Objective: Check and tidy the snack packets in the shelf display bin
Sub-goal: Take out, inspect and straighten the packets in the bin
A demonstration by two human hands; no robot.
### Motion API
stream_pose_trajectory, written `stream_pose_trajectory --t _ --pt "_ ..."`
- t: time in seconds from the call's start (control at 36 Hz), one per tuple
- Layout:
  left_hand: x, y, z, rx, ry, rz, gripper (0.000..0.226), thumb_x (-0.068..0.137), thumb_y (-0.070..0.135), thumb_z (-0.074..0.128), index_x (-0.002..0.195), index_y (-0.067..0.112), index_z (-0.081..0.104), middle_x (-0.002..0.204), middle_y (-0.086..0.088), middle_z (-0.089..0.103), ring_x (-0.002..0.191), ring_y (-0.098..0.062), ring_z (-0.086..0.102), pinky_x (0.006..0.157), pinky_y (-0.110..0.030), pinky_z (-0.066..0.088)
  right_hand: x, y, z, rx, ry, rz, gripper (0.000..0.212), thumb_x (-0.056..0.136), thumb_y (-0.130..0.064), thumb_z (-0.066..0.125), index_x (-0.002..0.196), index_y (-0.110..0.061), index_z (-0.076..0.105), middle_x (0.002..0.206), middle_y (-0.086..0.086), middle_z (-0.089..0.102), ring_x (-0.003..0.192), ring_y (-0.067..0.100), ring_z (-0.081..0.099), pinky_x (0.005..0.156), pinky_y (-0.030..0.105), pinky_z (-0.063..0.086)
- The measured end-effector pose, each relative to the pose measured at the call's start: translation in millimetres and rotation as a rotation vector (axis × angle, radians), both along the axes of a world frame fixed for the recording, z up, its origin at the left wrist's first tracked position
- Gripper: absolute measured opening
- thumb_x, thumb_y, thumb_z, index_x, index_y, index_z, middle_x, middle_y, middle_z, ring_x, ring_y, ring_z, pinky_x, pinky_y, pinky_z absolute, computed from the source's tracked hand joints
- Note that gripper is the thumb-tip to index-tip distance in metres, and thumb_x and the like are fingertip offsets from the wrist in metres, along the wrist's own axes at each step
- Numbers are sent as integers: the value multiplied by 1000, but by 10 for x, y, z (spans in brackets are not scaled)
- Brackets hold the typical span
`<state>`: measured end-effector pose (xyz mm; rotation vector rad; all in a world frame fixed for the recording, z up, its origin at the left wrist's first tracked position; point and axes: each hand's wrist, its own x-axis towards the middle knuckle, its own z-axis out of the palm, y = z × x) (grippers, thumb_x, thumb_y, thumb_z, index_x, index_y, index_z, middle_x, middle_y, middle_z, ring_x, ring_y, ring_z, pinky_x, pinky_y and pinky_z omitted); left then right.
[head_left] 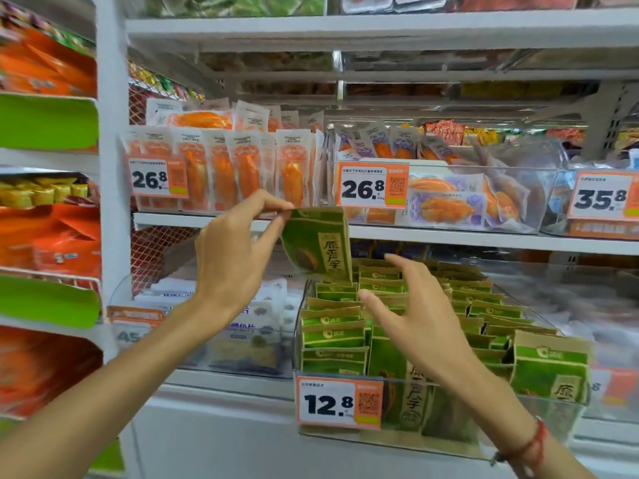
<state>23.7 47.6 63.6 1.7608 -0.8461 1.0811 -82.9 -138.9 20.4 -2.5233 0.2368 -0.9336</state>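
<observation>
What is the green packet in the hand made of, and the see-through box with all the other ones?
The green packet, pinched by the left hand, looks like matte paper, perhaps film-lined: it has a tan, kraft-like top edge and curves softly without glare. The display bin looks like clear hard plastic, probably acrylic: packets show through its front wall, and its edges catch the light.

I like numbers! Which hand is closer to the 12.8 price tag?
Right. The right hand hovers open just above the 12.8 price tag, over the green packets. The left hand is higher and further left, pinching a green packet.
</observation>
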Motion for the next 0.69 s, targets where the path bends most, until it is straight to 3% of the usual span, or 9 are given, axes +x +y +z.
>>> stream_pose_trajectory --t 0.08,0.14,0.17,0.28,0.42,0.5,0.69 --pt "-193 84 85 -76 28 -98 13 92 21 65 93 34 63 90 26 66 92 3 65 81 -26 55 -21 231 111 165 -61 185 73 85 -57 58 147 -33 29 144 -19 38 130 -4 36 102 16 29" --pt "-273 141 106 -135 79 -195 17 93 19 65 90 35 62 90 24 67 92 3 65 82 -20 52 -40 372 155 262 -123 304 56 87 -50 59 138 -36 39 128 -28 48 115 -18 43 89 0 32" --pt "-303 170 104 -168 104 -244 18 94 17 64 89 35 62 90 21 68 91 2 65 82 -17 51 -46 426 163 296 -164 349 45 90 -44 59 131 -36 45 120 -29 54 108 -19 47 83 -2 36" --pt "-360 248 39 -287 219 -370 16 94 13 63 92 29 64 90 15 69 88 0 66 79 -15 50 -73 549 142 387 -283 440 19 92 -29 61 111 -28 64 98 -20 69 94 -7 62 75 9 48" --pt "-385 259 -183 -473 497 -515 22 84 29 67 105 34 62 104 13 71 102 -1 66 86 -20 53 -101 608 57 545 -229 494 29 81 -40 63 106 -27 68 96 -14 73 89 3 69 71 23 58" --pt "-454 233 -366 -506 658 -580 38 78 36 66 115 29 61 112 10 71 103 -2 67 81 -18 54 -73 633 10 673 -184 510 26 80 -37 65 103 -27 69 96 -12 74 88 2 69 72 20 57" --pt "-425 245 -571 -516 804 -579 23 84 32 65 107 25 68 103 9 75 94 -3 70 69 -17 56 -22 663 -101 804 -112 528 19 83 -23 71 101 -18 70 94 -9 75 85 4 71 66 14 53"
